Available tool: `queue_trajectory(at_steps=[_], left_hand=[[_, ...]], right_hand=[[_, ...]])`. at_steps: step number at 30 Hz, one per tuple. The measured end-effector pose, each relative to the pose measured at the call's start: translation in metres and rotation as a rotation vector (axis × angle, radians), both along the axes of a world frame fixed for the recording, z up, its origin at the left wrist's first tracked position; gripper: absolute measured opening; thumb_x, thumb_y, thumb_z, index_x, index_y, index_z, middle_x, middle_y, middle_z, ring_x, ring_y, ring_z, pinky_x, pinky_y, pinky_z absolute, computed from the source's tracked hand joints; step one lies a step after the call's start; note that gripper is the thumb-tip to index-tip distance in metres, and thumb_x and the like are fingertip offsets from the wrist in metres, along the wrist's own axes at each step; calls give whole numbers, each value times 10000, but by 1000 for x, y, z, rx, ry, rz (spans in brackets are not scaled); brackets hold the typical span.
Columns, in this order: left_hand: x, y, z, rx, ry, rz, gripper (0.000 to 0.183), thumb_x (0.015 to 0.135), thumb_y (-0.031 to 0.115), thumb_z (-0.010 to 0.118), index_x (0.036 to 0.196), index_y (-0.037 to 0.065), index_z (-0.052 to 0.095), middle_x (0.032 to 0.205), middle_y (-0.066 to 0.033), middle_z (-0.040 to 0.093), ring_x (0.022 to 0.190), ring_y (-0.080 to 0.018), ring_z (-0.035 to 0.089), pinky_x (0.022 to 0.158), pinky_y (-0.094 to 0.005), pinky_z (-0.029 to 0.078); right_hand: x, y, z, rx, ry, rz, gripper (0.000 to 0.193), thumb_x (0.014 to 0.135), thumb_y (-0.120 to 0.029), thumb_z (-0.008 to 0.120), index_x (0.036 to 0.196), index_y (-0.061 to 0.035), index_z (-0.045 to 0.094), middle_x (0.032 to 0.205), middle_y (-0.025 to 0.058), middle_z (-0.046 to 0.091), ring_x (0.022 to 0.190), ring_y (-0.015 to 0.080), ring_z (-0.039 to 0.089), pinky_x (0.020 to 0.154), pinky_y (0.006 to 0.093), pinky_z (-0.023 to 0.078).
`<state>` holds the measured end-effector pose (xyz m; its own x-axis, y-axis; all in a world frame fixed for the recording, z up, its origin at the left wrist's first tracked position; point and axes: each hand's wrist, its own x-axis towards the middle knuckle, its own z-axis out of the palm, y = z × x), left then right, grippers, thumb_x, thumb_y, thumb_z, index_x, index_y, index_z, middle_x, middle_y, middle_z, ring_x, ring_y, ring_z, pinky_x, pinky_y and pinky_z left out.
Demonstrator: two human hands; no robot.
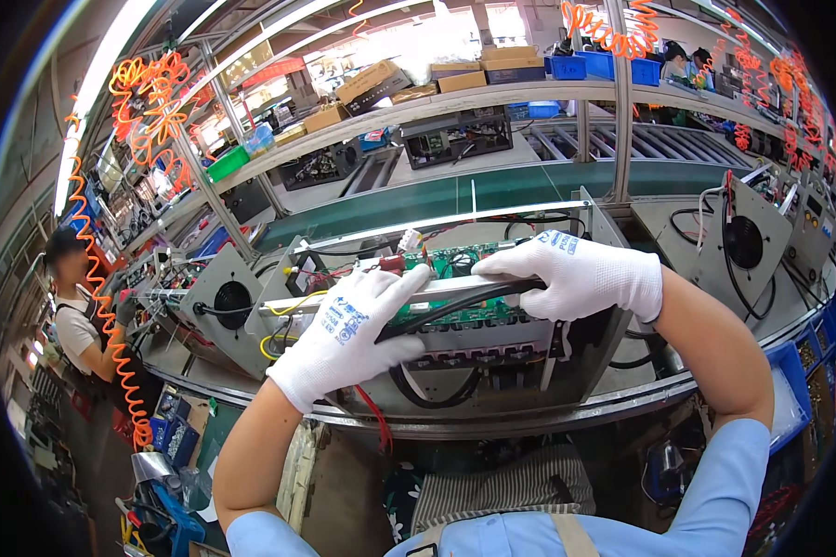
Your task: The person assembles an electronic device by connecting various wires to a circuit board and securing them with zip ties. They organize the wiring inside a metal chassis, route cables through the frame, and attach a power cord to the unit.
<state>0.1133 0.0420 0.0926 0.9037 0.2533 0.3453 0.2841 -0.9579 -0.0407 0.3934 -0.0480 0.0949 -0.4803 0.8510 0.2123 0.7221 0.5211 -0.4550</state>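
Both my hands wear white knitted gloves with blue print. A thick black cable (450,309) runs between them, over the front of an open metal chassis (608,320). My left hand (348,320) is around its left end, index finger above and thumb below. My right hand (571,276) closes on its other end, fingers bent over a light metal rail (437,295). A green circuit board (460,263) lies behind and below the rail. Beside my left fingertips are a dark red part (393,265) and a white connector (410,240). My palms hide some of the cable.
Other chassis with black fans stand left (233,304) and right (743,243). Behind runs a green conveyor belt (372,213), under a shelf with cardboard boxes (514,70). Coiled orange hoses (79,195) hang down. A co-worker (84,316) stands at far left. Blue bins (790,390) sit at right.
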Motion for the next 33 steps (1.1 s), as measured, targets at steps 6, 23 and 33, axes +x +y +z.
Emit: queue_trajectory(at_steps=[6, 23, 33], left_hand=[[5, 14, -27, 222, -47, 64, 682, 747, 67, 691, 1386, 38, 457, 1142, -144, 609, 1020, -318, 596, 909, -434, 474], [-65, 15, -56, 476, -394, 250, 569, 546, 167, 767, 1086, 50, 632, 1120, -157, 585, 972, -328, 600, 851, -465, 494], [-115, 48, -53, 392, -284, 305, 645, 649, -23, 651, 1279, -31, 517, 1313, -249, 538, 1141, -430, 553, 943, -521, 469]], right_hand=[[7, 7, 8, -365, 283, 78, 570, 903, -142, 670, 1388, 69, 456, 1314, 178, 597, 1199, 200, 555, 1058, 322, 405], [-22, -2, 28, -498, 256, -260, 480, 912, -87, 606, 1372, 19, 518, 831, 9, 599, 662, 63, 524, 598, 232, 473], [-32, -1, 32, -457, 231, -185, 499, 863, -71, 663, 1327, 53, 527, 1083, 38, 613, 972, 98, 535, 906, 253, 457]])
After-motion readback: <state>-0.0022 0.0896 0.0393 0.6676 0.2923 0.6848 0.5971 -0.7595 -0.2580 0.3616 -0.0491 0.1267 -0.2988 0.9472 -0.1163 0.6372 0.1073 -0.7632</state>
